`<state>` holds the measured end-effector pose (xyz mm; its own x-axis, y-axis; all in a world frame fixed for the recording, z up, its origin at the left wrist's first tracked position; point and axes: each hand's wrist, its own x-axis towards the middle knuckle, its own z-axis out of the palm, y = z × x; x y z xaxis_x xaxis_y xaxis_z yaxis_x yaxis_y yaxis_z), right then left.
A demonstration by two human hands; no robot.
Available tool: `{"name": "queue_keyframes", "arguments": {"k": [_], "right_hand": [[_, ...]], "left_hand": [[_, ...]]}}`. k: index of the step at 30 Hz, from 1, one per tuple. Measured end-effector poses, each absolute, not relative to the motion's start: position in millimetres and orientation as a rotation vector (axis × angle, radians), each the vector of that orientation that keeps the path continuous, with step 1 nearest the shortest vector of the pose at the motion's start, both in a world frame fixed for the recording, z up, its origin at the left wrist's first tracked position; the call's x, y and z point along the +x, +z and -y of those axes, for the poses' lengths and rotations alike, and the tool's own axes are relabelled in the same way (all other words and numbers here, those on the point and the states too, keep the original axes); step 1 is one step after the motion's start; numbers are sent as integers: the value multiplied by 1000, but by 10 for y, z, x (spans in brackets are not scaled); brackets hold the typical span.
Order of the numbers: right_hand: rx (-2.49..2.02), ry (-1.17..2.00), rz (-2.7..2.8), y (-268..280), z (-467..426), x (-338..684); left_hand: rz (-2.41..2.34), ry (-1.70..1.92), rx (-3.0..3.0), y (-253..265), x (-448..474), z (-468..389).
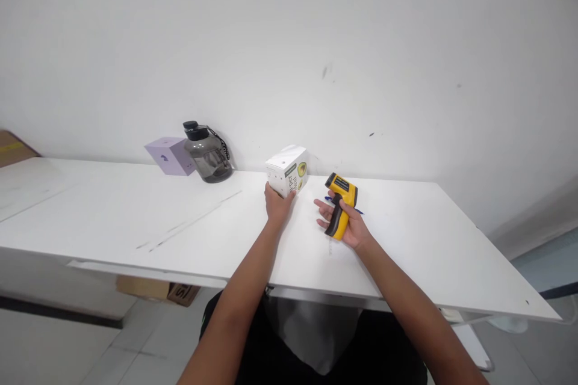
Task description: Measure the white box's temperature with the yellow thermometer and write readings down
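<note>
My left hand (279, 204) is wrapped round the lower part of a white box (284, 169) with avocado pictures and dark lettering on its side. The box is upright, close to the wall. In my right hand (354, 227) lies a yellow and black infrared thermometer gun (344, 192), the thumb across its handle and several fingers stretched out to the left. Its nose points up and left. Behind that hand a blue pen (360, 212) shows only at its ends; the middle is hidden.
Further left, a dark translucent water jug (208, 159) with a strap stands against a lilac box (169, 156). A cardboard box (15, 149) is at the far left. The white table (203, 222) meets the wall; beneath it is another cardboard box (144, 287).
</note>
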<state>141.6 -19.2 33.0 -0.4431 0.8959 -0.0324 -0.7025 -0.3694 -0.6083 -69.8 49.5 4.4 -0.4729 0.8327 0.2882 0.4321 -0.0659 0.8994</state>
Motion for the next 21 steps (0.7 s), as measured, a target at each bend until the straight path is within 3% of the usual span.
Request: {"name": "queue_keyframes", "arguments": {"k": [7, 21], "right_hand": [[-777, 1662, 910, 240, 198, 1302], [-1164, 1228, 1068, 219, 205, 1244]], "left_hand": [[-1892, 1486, 1236, 96, -716, -471], [-1266, 1533, 1292, 133, -541, -429]]}}
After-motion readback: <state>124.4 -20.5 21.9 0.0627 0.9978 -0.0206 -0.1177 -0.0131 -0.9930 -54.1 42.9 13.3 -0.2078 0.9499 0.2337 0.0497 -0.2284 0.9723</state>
